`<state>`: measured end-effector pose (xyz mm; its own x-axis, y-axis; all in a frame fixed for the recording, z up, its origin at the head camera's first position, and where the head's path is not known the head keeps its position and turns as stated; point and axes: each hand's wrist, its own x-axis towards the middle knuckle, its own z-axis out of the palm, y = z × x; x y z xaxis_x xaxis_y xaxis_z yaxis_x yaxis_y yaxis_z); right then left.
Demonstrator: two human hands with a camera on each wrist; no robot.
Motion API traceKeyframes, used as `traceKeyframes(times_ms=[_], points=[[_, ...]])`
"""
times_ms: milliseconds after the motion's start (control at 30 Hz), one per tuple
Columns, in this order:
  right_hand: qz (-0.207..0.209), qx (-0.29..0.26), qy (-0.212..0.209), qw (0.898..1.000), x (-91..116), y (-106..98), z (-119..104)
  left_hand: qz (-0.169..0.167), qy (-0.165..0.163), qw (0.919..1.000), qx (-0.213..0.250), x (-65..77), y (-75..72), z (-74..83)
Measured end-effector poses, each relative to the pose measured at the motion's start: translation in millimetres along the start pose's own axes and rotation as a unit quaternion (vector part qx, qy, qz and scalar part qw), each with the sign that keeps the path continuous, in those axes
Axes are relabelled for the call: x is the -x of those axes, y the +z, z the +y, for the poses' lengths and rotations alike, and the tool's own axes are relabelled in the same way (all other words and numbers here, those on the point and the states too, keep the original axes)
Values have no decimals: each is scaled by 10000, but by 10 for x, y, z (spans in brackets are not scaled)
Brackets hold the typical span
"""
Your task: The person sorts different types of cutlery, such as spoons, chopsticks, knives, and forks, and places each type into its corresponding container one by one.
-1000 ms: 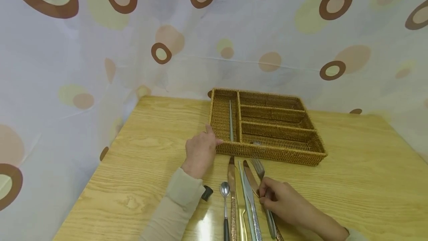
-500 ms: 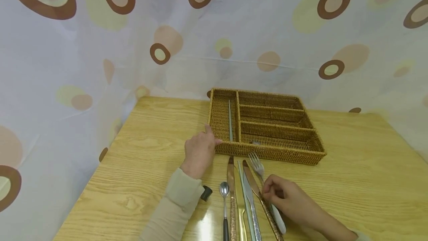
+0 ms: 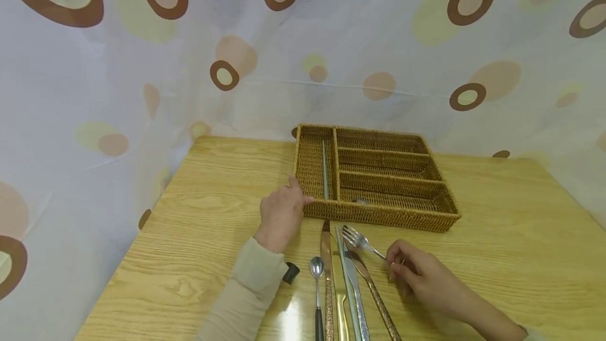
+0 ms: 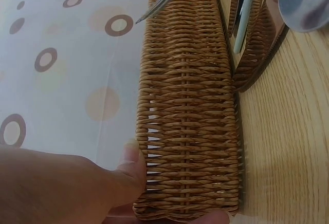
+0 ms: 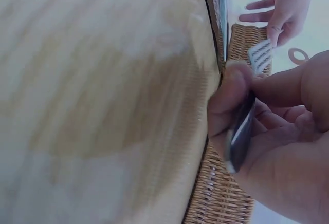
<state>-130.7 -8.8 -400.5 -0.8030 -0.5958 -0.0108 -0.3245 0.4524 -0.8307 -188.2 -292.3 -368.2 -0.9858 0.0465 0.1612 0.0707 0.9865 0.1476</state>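
Note:
My left hand grips the near left corner of a wicker cutlery tray. In the left wrist view its thumb lies at the rim of the woven wall. My right hand pinches a silver fork by its handle, right of the laid-out cutlery. The fork's tines point left and overlap the knife tips in the head view. The right wrist view shows the handle's end sticking out between thumb and fingers.
A black-handled spoon, a copper knife, a gold knife, a pale green chopstick, a silver knife and another copper-coloured piece lie before the tray. Its left compartment holds a green chopstick; a spoon shows in the front one.
The fork has been drawn rightward from the row and turned, so its tines now point left. My right hand has moved right with it. My left hand stays at the tray corner.

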Motion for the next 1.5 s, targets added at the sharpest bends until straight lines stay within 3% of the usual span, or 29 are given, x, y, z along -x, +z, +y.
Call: traceKeyframes(times_ms=[267,600,767,967,1233,1333,1500], points=[[723,926,-159,9929,-53,-180,-114,-26,-50,9999,100,-4,8,-4],[979,1807,-319,9781,-354,-576,-334,229,102,9996,113,9,8,-22],[1067,2246,-512,9672,-584,-770,-328,133,36,9998,134,1,2,-22],[830,2553,-318,9628,-860,-975,-302,-19,-26,9998,179,-3,8,-17],[263,3395,-460,9391,-1249,-1152,-221,59,-19,9998,180,1,-2,-9],[34,3580,-335,9331,-1343,-1220,-166,-17,-31,9997,227,-6,4,-7],[-243,3645,-43,9309,-1480,-1311,-89,-37,-55,9997,229,-10,19,-14]])
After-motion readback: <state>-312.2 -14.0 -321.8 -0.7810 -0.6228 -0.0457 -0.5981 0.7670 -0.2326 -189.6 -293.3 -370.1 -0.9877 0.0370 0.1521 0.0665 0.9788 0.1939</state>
